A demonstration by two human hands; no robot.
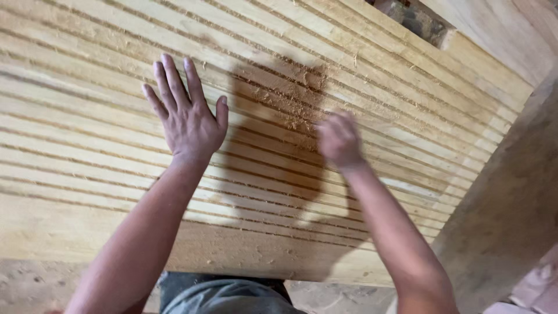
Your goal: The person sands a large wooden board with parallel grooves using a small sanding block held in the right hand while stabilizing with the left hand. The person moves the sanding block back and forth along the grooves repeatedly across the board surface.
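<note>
- Head view looks straight down on a broad pale-yellow wooden panel cut with long parallel grooves (87, 192), and it fills nearly the whole picture.
- Grooves run slightly slanted from left to right, dark thin lines between light raised strips; the near edge of the panel is a smooth ungrooved band.
- Left hand (187, 116) lies flat, palm down, on the grooved wood, fingers (174, 75) spread apart and pointing away from the person, thumb out to the side.
- Right hand (339, 139) is over the panel near the middle, just beside a dark shadow; it is blurred, so I cannot tell whether its fingers are together or apart, or whether it touches the wood.
- Loose pale sawdust (293, 87) is scattered along the grooves between and beyond the two hands, thickest just past the right hand.
- Both bare forearms reach in from the bottom of the picture, well apart.
- On the right, a plain brownish wooden board (511, 197) stands beside the panel's edge.
- At top right, a dark rectangular opening (415, 17) shows past the panel's far corner.
- Below the near edge, a grey garment (221, 296) and a dusty floor strewn with shavings (35, 285) show.
</note>
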